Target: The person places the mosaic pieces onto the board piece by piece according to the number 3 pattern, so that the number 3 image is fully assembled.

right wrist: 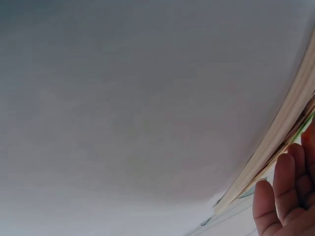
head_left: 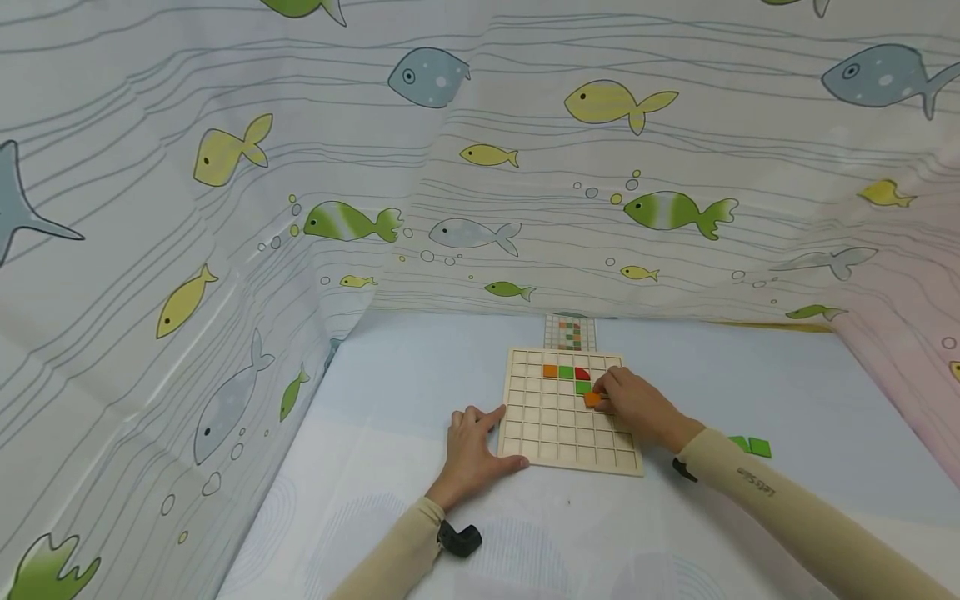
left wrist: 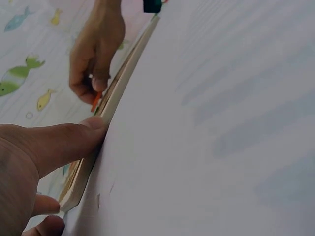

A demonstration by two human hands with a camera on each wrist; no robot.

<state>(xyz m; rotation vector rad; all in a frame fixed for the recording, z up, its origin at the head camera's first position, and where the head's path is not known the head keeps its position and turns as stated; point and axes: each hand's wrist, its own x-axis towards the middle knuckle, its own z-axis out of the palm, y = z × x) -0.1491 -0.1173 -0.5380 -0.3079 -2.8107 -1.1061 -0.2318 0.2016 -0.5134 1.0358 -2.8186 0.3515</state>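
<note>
Head view: card (head_left: 571, 333) beyond board (head_left: 555, 427), green tiles (head_left: 761, 448) partly behind right sleeve (head_left: 795, 508)

- Board (head_left: 555, 433): pale bare wood, matt, scored with grid lines, its cut edge smooth.
- Coloured tiles (head_left: 566, 372) on the board: smooth and evenly coloured; wood or plastic, I can't tell from here.
- Green tiles (head_left: 761, 448) right of the board: likewise smooth.
- Card (head_left: 570, 333) just behind the board: looks like printed paper.
- Table cover (head_left: 420, 367) under the board: smooth, faintly glossy.
- Fish sheet (head_left: 540, 125) beyond the board: thin, creased, plastic-looking.
- Sleeves (head_left: 795, 508) flanking the board: matt cloth.
- Wristband (head_left: 460, 540) left of the board: black, plastic-looking.
</note>
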